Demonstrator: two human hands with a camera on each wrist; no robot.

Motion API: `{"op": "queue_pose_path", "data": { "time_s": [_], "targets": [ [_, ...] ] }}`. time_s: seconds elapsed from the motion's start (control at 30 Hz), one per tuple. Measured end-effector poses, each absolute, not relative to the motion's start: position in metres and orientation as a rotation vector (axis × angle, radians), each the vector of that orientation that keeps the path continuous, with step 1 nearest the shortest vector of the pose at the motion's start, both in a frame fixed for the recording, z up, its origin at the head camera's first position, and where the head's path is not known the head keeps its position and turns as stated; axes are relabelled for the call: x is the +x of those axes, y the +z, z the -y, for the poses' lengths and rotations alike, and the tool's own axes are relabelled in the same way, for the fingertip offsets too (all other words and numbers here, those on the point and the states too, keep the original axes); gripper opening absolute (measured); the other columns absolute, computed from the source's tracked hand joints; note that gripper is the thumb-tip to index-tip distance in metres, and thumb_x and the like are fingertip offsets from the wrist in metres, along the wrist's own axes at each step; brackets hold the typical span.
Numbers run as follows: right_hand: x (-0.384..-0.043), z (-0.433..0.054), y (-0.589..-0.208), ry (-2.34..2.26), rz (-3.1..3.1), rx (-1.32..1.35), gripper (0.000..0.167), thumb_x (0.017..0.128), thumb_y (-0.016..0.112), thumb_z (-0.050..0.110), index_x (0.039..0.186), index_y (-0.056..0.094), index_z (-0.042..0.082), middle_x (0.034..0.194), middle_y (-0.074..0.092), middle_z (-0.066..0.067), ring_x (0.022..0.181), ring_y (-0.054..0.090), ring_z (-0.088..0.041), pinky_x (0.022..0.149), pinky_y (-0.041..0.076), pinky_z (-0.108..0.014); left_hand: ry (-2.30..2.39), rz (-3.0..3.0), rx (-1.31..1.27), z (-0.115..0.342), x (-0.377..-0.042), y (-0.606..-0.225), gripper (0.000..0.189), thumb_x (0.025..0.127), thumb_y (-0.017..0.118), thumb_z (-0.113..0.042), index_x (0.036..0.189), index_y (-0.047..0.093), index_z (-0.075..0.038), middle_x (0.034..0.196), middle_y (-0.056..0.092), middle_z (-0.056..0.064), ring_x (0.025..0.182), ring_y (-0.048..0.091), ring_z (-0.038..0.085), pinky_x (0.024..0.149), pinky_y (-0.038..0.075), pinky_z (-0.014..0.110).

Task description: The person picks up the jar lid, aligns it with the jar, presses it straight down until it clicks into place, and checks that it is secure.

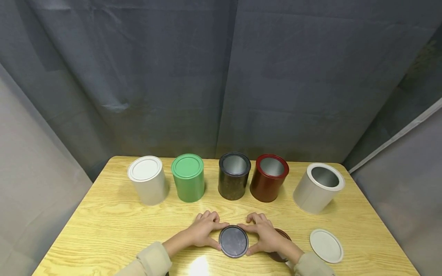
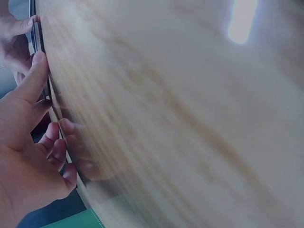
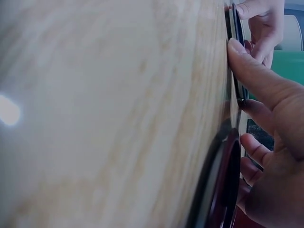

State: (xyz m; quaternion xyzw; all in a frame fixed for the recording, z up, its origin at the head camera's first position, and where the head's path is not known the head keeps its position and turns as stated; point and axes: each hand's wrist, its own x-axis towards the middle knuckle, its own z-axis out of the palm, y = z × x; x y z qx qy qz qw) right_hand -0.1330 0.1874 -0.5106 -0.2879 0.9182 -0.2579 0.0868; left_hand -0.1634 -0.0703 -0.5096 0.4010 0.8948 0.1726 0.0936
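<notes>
A round black lid (image 1: 234,241) lies near the table's front, between both hands. My left hand (image 1: 204,231) holds its left edge with thumb and index finger, the other fingers curled on the table side. From the opposite side, my right hand (image 1: 265,235) holds the lid's edge the same way. Under the right wrist a dark red lid (image 1: 277,257) is partly hidden; the right wrist view shows its rim (image 3: 230,175) close by. Behind the hands stand an uncovered black can (image 1: 233,188) and an uncovered dark red can (image 1: 266,188).
At the back left are a white can (image 1: 152,191) and a green can (image 1: 189,188), both with lids on. An uncovered white can (image 1: 310,195) stands at the right, with a white lid (image 1: 326,246) lying in front. Grey curtains (image 1: 221,76) surround the wooden table (image 1: 114,230).
</notes>
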Motion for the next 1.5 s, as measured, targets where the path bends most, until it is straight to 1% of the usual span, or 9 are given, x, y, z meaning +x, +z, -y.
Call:
{"op": "queue_pose_path", "data": {
  "time_s": [0.43, 1.03, 1.33, 1.5],
  "targets": [
    [-0.1337, -0.1883, -0.5117, -0.804, -2.703, -0.847, 0.081, 0.056, 0.079, 0.046, 0.127, 0.056, 0.015, 0.108, 0.036, 0.003, 0.093, 0.027, -0.016, 0.073, 0.026, -0.032, 0.495, -2.635, 1.180, 0.0701, -0.1645, -0.5089, 0.071, 0.067, 0.069, -0.052, 0.130, 0.052, -0.027, 0.092, 0.034, -0.012, 0.081, 0.028, 0.007, 0.068, 0.022, 0.023],
    [-0.1334, -0.1872, -0.5115, -0.896, -2.677, -0.850, 0.083, 0.055, 0.077, 0.048, 0.127, 0.055, 0.012, 0.104, 0.035, 0.005, 0.092, 0.027, -0.016, 0.071, 0.024, -0.032, 0.557, -2.583, 1.165, 0.0719, -0.1680, -0.5111, 0.070, 0.070, 0.067, -0.051, 0.133, 0.049, -0.026, 0.094, 0.036, -0.013, 0.082, 0.028, 0.006, 0.070, 0.023, 0.024],
    [-0.1355, -0.1891, -0.5132, -0.950, -2.663, -0.868, 0.083, 0.058, 0.075, 0.050, 0.128, 0.054, 0.012, 0.101, 0.036, 0.006, 0.090, 0.027, -0.014, 0.071, 0.023, -0.032, 0.639, -2.533, 1.173, 0.0750, -0.1688, -0.5097, 0.071, 0.072, 0.067, -0.050, 0.134, 0.048, -0.022, 0.097, 0.040, -0.012, 0.083, 0.030, 0.006, 0.069, 0.023, 0.024],
    [-0.1356, -0.1897, -0.5120, -0.987, -2.667, -0.900, 0.081, 0.059, 0.075, 0.049, 0.127, 0.055, 0.011, 0.100, 0.037, 0.006, 0.088, 0.027, -0.011, 0.072, 0.025, -0.030, 0.662, -2.519, 1.154, 0.0758, -0.1697, -0.5099, 0.071, 0.072, 0.066, -0.051, 0.135, 0.046, -0.024, 0.098, 0.042, -0.012, 0.084, 0.031, 0.005, 0.070, 0.024, 0.024]
  ]
}}
